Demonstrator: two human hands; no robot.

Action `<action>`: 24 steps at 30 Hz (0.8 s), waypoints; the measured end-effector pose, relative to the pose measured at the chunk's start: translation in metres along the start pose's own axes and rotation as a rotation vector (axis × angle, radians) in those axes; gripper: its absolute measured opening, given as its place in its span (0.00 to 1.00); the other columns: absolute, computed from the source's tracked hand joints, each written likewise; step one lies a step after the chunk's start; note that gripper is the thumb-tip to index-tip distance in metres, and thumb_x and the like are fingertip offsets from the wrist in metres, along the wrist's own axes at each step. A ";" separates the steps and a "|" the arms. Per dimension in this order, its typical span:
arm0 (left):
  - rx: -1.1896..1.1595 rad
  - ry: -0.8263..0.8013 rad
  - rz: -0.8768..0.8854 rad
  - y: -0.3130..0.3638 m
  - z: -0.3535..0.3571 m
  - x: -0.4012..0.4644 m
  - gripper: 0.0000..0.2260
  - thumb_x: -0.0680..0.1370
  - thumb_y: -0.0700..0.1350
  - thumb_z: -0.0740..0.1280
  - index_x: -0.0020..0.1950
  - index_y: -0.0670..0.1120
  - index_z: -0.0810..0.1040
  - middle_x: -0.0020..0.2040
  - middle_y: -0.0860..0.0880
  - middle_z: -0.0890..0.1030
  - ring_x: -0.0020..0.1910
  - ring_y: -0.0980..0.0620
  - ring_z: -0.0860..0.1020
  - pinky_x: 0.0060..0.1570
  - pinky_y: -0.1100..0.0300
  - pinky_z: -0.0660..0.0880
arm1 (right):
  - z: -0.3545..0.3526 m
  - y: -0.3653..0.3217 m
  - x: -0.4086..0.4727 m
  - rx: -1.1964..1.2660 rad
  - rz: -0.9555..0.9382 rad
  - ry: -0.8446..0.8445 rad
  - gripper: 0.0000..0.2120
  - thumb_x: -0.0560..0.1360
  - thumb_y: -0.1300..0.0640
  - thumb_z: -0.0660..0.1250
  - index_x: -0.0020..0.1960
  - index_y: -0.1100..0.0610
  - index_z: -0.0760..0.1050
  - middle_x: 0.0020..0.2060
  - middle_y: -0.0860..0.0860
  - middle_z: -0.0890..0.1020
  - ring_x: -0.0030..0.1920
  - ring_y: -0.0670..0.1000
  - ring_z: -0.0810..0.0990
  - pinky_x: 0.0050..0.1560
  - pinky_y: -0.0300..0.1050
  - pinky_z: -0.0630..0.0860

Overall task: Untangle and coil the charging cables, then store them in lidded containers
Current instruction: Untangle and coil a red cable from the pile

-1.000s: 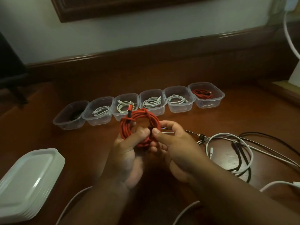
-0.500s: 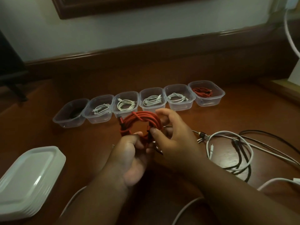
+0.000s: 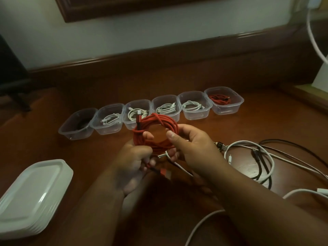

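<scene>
Just in front of the row of clear containers (image 3: 194, 105), both hands hold a red coiled cable (image 3: 156, 132) above the brown wooden surface (image 3: 266, 125). Its left hand (image 3: 134, 162) has fingers curled round the coil's lower left side, thumb tip lying over the strands, while a red plug end (image 3: 165, 173) sticks out beneath that hand. Its right hand (image 3: 191, 148) pinches the coil's right side, thumb pressed on the inner edge and fingers wrapped behind; a white cable end also passes under those fingers, though whether it is gripped cannot be told. Both forearms reach in from the lower edge, meeting at the coil, which stands roughly upright with its opening facing the camera and a second red plug (image 3: 138, 119) standing up at its upper left. Behind the coil, six containers sit side by side without lids: the leftmost (image 3: 78, 124) holds something dark, the next four hold white coiled cables, and the rightmost (image 3: 224, 101) holds a red one. To the coil's right, loose white and black cables (image 3: 255, 157) lie tangled on the surface. Left of the coil and nearer the camera rests a stack of white lids (image 3: 30, 197).
</scene>
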State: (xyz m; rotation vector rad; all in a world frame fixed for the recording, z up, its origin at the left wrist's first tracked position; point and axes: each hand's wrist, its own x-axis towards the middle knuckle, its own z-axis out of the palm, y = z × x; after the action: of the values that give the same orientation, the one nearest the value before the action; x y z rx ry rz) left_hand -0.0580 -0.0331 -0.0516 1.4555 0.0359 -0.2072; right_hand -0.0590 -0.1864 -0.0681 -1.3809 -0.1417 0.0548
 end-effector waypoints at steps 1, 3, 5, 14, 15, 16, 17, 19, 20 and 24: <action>0.044 -0.019 0.021 -0.001 0.000 0.000 0.21 0.57 0.33 0.58 0.47 0.46 0.72 0.30 0.43 0.71 0.25 0.51 0.72 0.20 0.66 0.60 | -0.001 0.001 0.001 0.008 0.017 0.018 0.06 0.79 0.56 0.67 0.54 0.55 0.79 0.39 0.51 0.83 0.34 0.47 0.80 0.34 0.40 0.77; 0.088 -0.058 0.082 -0.003 0.000 0.000 0.21 0.61 0.32 0.62 0.52 0.45 0.71 0.29 0.46 0.74 0.26 0.55 0.73 0.22 0.65 0.67 | -0.003 0.000 0.003 0.039 0.052 0.037 0.06 0.79 0.55 0.67 0.54 0.55 0.79 0.37 0.50 0.82 0.33 0.46 0.79 0.32 0.38 0.76; 0.093 -0.049 0.156 -0.006 -0.001 0.002 0.20 0.68 0.29 0.68 0.56 0.45 0.73 0.38 0.44 0.81 0.35 0.51 0.81 0.33 0.64 0.76 | -0.004 -0.003 0.004 0.115 0.080 0.054 0.07 0.80 0.55 0.66 0.53 0.56 0.79 0.34 0.50 0.81 0.31 0.45 0.78 0.31 0.37 0.75; 0.387 0.146 0.531 -0.011 -0.001 0.006 0.10 0.69 0.49 0.78 0.47 0.50 0.85 0.49 0.46 0.84 0.47 0.54 0.83 0.48 0.64 0.77 | -0.009 -0.009 0.008 0.349 0.155 0.052 0.12 0.80 0.52 0.63 0.54 0.60 0.78 0.33 0.52 0.77 0.30 0.45 0.75 0.29 0.36 0.72; 0.393 0.138 0.566 -0.012 -0.001 0.006 0.10 0.69 0.52 0.77 0.48 0.51 0.85 0.48 0.47 0.84 0.48 0.54 0.83 0.49 0.63 0.77 | -0.009 -0.009 0.008 0.383 0.197 0.034 0.13 0.81 0.51 0.63 0.53 0.61 0.79 0.34 0.53 0.77 0.29 0.45 0.74 0.28 0.37 0.72; 0.387 0.127 0.595 -0.013 0.000 0.005 0.11 0.70 0.54 0.75 0.48 0.51 0.84 0.48 0.48 0.85 0.48 0.54 0.83 0.49 0.63 0.77 | -0.008 -0.008 0.007 0.415 0.244 0.010 0.14 0.81 0.51 0.62 0.52 0.61 0.79 0.34 0.53 0.76 0.29 0.46 0.74 0.27 0.37 0.71; 0.375 0.117 0.616 -0.014 0.003 0.003 0.12 0.71 0.55 0.73 0.49 0.50 0.84 0.47 0.49 0.85 0.48 0.55 0.83 0.49 0.64 0.77 | -0.007 -0.009 0.006 0.438 0.290 -0.025 0.14 0.81 0.51 0.62 0.51 0.61 0.79 0.34 0.53 0.76 0.28 0.46 0.73 0.26 0.37 0.70; 0.337 0.102 0.631 -0.017 0.010 -0.001 0.11 0.75 0.53 0.73 0.50 0.46 0.82 0.45 0.51 0.86 0.45 0.58 0.83 0.44 0.69 0.76 | -0.004 -0.007 0.004 0.429 0.354 -0.101 0.14 0.80 0.50 0.62 0.51 0.61 0.78 0.34 0.53 0.75 0.27 0.46 0.72 0.25 0.38 0.68; 0.280 0.108 0.612 -0.018 0.014 -0.002 0.11 0.76 0.52 0.72 0.50 0.45 0.81 0.44 0.51 0.86 0.42 0.58 0.83 0.42 0.69 0.76 | -0.002 -0.009 0.002 0.382 0.373 -0.124 0.15 0.80 0.48 0.62 0.51 0.61 0.77 0.33 0.53 0.75 0.27 0.47 0.72 0.25 0.38 0.67; 0.077 0.226 0.474 -0.017 0.018 0.000 0.15 0.77 0.58 0.65 0.45 0.47 0.82 0.39 0.48 0.83 0.38 0.53 0.80 0.37 0.64 0.75 | 0.001 -0.002 0.002 -0.196 0.208 -0.020 0.20 0.76 0.37 0.64 0.56 0.52 0.73 0.43 0.49 0.79 0.36 0.48 0.79 0.39 0.47 0.81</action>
State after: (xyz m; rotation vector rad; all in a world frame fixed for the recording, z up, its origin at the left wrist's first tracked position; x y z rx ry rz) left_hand -0.0629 -0.0521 -0.0664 1.5157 -0.1344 0.3461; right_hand -0.0573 -0.1858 -0.0662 -1.5870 -0.0202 0.2333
